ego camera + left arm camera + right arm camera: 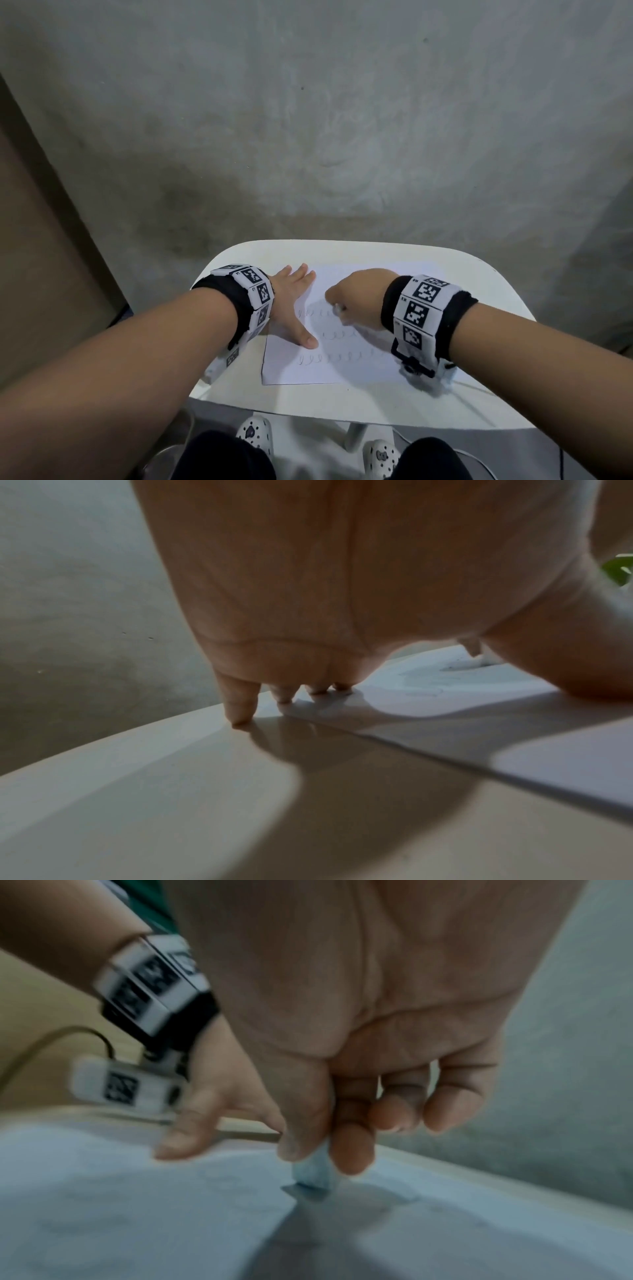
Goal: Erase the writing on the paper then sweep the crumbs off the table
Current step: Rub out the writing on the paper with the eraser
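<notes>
A white sheet of paper (308, 370) with rows of looped pencil writing (329, 358) lies on the small white table (376, 401). My left hand (296, 301) lies flat with straight fingers on the sheet's left edge, thumb spread toward me; its fingertips (240, 715) press the table and paper (479, 739). My right hand (356, 301) pinches a small white eraser (313, 1172) between thumb and forefinger, its tip down on the paper (137, 1218) at the top row of writing. In the head view only a sliver of the eraser (337, 306) shows.
The table has rounded corners and ends close past the paper, with a grey concrete wall (308, 120) behind. A brown panel (41, 240) stands at the left. My knees and white shoes (255, 431) are under the near edge.
</notes>
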The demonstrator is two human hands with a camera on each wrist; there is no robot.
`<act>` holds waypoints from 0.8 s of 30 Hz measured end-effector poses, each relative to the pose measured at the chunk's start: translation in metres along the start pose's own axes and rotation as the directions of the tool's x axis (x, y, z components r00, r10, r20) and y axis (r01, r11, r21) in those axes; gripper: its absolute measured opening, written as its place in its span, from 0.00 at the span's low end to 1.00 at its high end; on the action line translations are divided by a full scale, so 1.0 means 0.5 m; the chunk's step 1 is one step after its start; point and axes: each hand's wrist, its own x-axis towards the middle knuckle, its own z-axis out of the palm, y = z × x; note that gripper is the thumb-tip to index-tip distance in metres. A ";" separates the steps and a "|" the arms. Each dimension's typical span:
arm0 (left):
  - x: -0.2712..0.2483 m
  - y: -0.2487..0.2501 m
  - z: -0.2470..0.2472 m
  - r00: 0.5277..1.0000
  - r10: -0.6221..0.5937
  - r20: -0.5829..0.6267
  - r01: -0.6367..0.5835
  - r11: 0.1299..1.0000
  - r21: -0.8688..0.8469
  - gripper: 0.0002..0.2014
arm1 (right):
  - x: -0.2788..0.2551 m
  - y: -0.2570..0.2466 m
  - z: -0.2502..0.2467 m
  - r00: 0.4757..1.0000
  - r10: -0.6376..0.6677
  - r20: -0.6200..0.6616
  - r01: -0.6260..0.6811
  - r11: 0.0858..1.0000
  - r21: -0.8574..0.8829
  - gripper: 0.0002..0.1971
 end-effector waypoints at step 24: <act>-0.006 0.011 0.001 1.000 -0.009 -0.021 0.010 0.999 0.043 0.62 | -0.001 -0.030 -0.012 0.991 -0.114 -0.068 0.097 0.971 -0.218 0.13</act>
